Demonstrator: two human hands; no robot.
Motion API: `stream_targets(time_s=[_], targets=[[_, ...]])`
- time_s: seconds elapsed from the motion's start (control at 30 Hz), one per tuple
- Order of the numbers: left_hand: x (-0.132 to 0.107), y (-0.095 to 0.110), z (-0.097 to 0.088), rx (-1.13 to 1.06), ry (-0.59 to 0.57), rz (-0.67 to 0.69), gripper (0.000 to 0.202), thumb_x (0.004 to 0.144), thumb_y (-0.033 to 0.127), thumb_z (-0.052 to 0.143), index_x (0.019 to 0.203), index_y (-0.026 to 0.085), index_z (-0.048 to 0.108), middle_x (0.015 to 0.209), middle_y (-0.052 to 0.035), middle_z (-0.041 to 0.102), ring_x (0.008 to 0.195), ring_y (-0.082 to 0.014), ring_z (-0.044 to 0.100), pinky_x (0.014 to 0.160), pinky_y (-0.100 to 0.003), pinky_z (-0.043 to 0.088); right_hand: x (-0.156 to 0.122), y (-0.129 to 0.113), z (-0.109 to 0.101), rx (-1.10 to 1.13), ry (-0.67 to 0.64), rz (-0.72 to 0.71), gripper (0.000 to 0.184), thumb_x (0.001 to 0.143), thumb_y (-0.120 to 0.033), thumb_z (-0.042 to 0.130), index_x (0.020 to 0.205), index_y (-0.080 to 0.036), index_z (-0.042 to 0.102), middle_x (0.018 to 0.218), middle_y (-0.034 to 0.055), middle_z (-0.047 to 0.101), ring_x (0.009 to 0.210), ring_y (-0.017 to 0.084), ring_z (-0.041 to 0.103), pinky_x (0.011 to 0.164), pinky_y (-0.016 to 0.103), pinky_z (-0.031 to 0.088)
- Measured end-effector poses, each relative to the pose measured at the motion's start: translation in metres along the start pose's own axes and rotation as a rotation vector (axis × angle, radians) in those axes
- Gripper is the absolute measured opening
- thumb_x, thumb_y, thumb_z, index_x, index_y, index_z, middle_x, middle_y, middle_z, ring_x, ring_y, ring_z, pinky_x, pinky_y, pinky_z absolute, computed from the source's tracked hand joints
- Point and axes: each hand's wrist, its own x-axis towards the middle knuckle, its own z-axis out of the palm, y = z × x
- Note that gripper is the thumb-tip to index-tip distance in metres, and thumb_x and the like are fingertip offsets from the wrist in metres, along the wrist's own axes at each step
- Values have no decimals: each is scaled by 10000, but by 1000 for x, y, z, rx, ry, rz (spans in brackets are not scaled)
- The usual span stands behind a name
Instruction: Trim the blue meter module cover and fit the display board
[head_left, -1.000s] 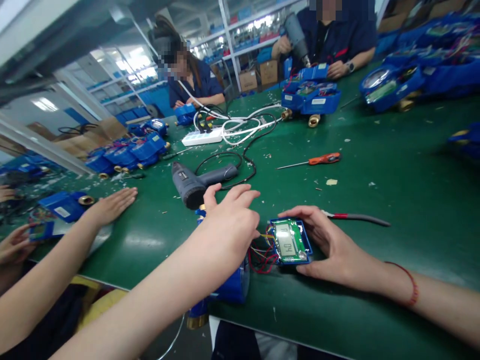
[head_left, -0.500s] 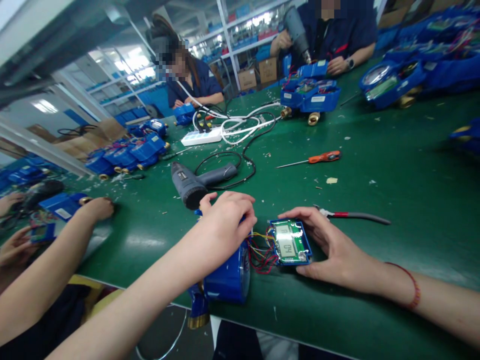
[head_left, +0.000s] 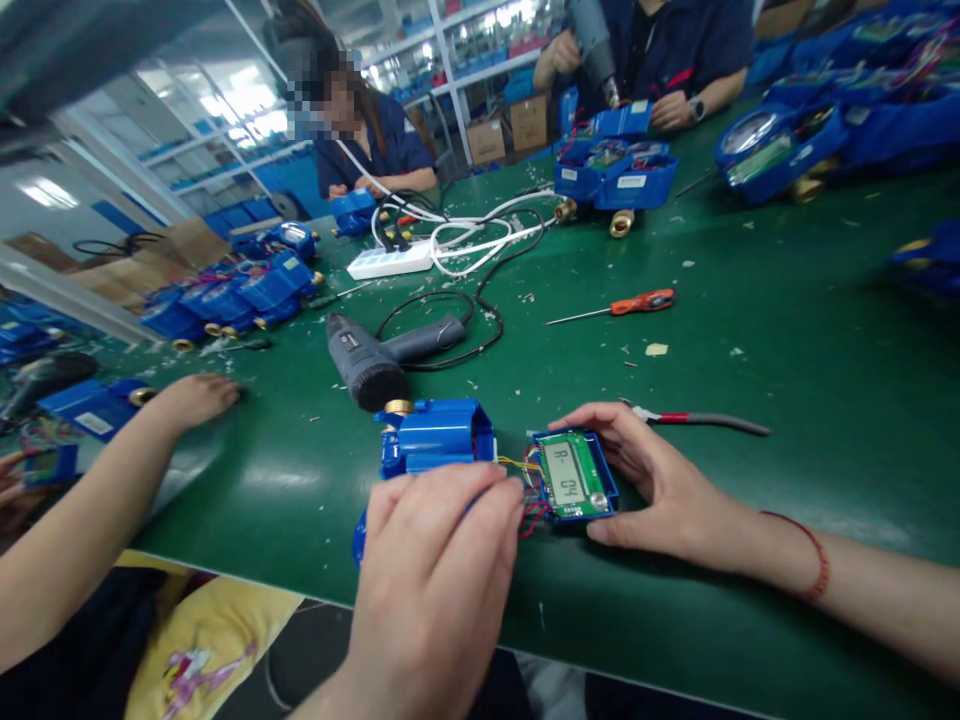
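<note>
My right hand [head_left: 660, 495] grips a display circuit board [head_left: 576, 480] in a blue frame by its right side, thumb at the near edge and fingers at the far edge. Dark characters show on its lit screen. Thin coloured wires [head_left: 531, 470] run from the board leftward to a blue meter body [head_left: 442, 435] with a brass fitting [head_left: 399, 407] at its far end. In front of that body is my left hand [head_left: 442, 570], fingers bent together, tips by the wires. It covers the meter's near part, and whatever it pinches is hidden.
A heat gun [head_left: 367, 365] lies beyond the meter, its black cord leading toward a white power strip [head_left: 390, 260]. Farther right are an orange screwdriver [head_left: 641, 302] and a red-and-grey handled tool [head_left: 705, 420]. A neighbour's arm [head_left: 127, 470] reaches in at left; co-workers sit across the table.
My left hand has come off the meter's top and moved toward me, to its near side, uncovering the blue casing. The right hand stays on the board. The view has shifted slightly.
</note>
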Motion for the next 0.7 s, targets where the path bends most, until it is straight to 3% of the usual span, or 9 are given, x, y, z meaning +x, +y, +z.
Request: stream_targets(time_s=[0.1, 0.17, 0.43, 0.6, 0.7], targets=[[-30, 9, 11, 119, 125, -79, 190, 820, 134, 705, 958, 260, 673, 937, -14, 770, 853, -218, 680, 779, -389, 395, 1, -1, 0, 8, 6, -7, 671, 716, -200, 779, 1279, -238, 416, 1311, 76, 472, 1217, 224, 499, 1035, 336, 425], [-39, 11, 17, 129, 138, -129, 197, 794, 132, 729, 943, 253, 685, 949, -34, 760, 883, -239, 657, 764, -390, 402, 1, -1, 0, 13, 9, -14, 662, 718, -213, 782, 1271, -238, 418, 1314, 78, 474, 1218, 227, 499, 1037, 340, 422], [-34, 18, 25, 34, 26, -196, 107, 846, 171, 664, 902, 256, 699, 1137, -77, 679, 1058, -284, 557, 853, -426, 371, -2, -2, -1, -7, -4, -45, 668, 725, -198, 785, 1286, -252, 427, 1312, 55, 471, 1223, 201, 489, 1048, 305, 408], [-34, 26, 32, -70, 114, -338, 127, 865, 167, 628, 809, 265, 686, 1097, -52, 679, 1034, -283, 567, 877, -452, 344, -1, -2, -1, -10, 1, -46, 658, 727, -191, 776, 1286, -241, 433, 1305, 71, 480, 1226, 223, 490, 1051, 339, 419], [-34, 25, 33, -89, 118, -337, 120, 856, 164, 642, 804, 268, 674, 1058, -37, 675, 1006, -268, 573, 859, -434, 354, -1, 0, -1, -6, -1, -44, 671, 723, -180, 779, 1294, -241, 431, 1318, 76, 472, 1235, 232, 484, 1065, 351, 409]])
